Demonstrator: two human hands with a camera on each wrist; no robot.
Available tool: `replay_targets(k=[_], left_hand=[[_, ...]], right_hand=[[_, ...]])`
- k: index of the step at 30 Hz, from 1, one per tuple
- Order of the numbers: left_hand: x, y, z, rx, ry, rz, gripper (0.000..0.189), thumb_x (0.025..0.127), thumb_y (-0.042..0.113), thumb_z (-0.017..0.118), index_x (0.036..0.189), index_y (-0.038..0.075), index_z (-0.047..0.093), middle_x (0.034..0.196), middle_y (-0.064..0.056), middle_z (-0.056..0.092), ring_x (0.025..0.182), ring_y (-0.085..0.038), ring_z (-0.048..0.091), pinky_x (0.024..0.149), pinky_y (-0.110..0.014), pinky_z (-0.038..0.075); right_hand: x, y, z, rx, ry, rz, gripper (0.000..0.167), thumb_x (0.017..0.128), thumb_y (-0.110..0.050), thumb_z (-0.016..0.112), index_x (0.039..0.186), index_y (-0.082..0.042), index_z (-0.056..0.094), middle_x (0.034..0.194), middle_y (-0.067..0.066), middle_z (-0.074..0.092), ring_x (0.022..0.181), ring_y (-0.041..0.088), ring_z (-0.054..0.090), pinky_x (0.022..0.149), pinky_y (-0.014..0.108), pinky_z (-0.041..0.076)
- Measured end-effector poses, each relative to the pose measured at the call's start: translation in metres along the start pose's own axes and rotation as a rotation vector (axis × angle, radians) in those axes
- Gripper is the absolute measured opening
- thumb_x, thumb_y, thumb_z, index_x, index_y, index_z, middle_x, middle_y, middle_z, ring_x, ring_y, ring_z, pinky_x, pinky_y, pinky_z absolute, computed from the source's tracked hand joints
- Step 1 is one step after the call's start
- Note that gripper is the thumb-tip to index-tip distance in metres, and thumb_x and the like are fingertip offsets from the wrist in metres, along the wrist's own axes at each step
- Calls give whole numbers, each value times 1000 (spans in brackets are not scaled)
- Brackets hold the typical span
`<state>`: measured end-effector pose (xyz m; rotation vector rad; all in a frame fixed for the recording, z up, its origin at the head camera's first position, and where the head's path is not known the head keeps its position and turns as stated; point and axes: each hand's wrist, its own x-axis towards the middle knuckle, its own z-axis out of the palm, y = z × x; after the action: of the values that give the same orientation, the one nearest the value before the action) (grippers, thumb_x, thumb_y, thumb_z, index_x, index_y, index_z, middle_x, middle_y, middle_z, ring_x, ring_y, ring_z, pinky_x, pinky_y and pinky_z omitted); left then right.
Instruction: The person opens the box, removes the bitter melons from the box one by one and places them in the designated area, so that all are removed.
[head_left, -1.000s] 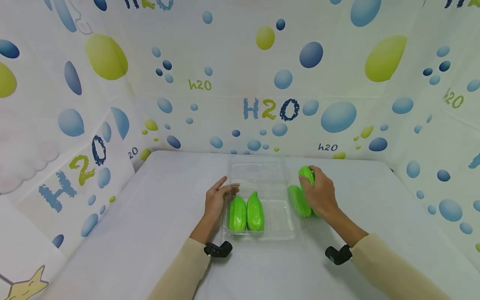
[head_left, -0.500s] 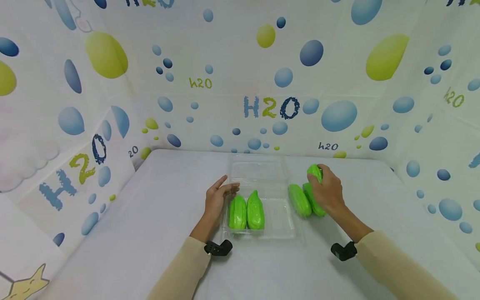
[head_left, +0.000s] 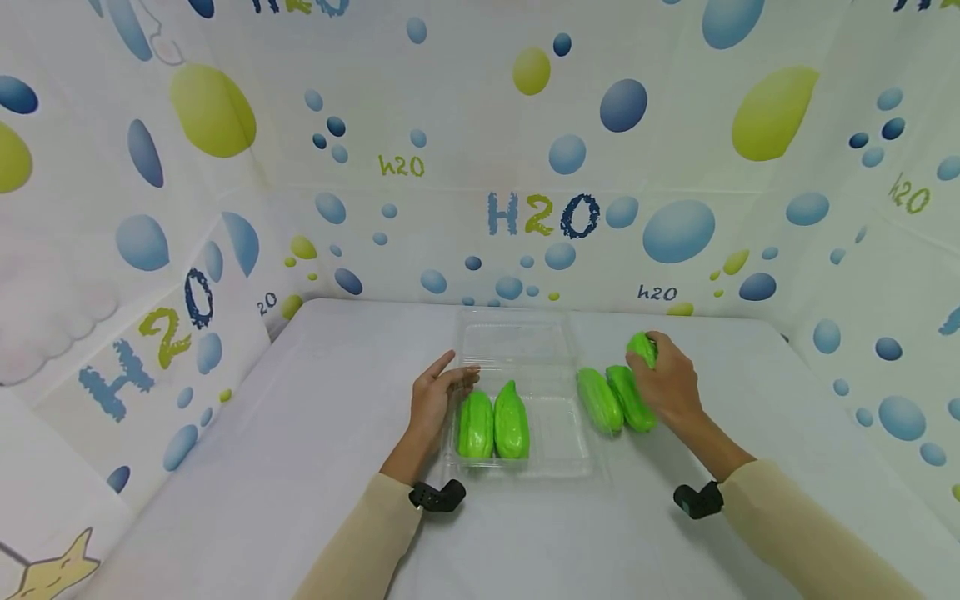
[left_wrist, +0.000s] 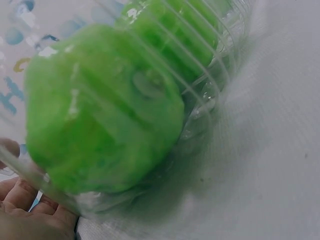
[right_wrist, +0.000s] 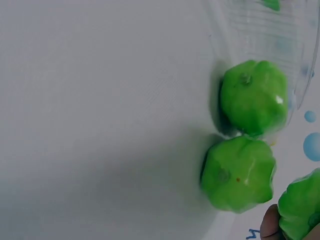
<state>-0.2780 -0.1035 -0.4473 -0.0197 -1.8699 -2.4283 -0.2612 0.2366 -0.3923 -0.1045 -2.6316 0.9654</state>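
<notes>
My right hand [head_left: 666,379] grips a green ribbed gourd [head_left: 642,348] at the right; in the right wrist view, part of this gourd [right_wrist: 298,205] shows beside a fingertip. Just left of it, two more gourds lie side by side on the table, a left one [head_left: 599,402] and a right one [head_left: 631,398]. My left hand [head_left: 431,404] rests at the left edge of a clear plastic clamshell box [head_left: 558,437], fingers extended over its rim. Inside the box's left half are two gourds, one rounded [head_left: 476,427] and one with a pointed tip [head_left: 512,422].
The box's lid [head_left: 513,342] lies folded back toward the rear of the white-covered table [head_left: 337,400]. A sheet printed with bubbles and H2O lettering [head_left: 543,215] hangs behind and at both sides. Each wrist wears a black camera band [head_left: 438,497].
My right hand has moved rightward with its gourd, uncovering the right one of the two gourds on the table. The left hand and the box have stayed put.
</notes>
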Motion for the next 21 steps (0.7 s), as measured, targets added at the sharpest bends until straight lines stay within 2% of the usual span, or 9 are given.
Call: replay_targets(k=[5,13,21], left_hand=[[1,-1,0,-10,-1,-4,56,102,10,53,155,1,37,116,-15,74,105,-24,72,89,-30,58],[1,-1,-2,-31,6,-16,54,103,8,52,154,1,38,115,-16,74,105,-24,72,95,-34,57],[1,0,-1,-29,-7,-8,54,103,8,51,155,0,37,119,-18,73,110,-28,70,97,-35,56]], right_hand=[[0,9,-3,-29,-14,-3,61,103,-31,51,149,7,39,146,31,49,134,49,47,107,64,41],[1,14,-3,-49,-24,27,61,102,-30,54,149,6,39,147,31,47,135,49,45,108,64,40],[2,22,-3,-85,-56,46,60,102,-31,52,147,7,40,144,33,49,130,49,49,102,63,43]])
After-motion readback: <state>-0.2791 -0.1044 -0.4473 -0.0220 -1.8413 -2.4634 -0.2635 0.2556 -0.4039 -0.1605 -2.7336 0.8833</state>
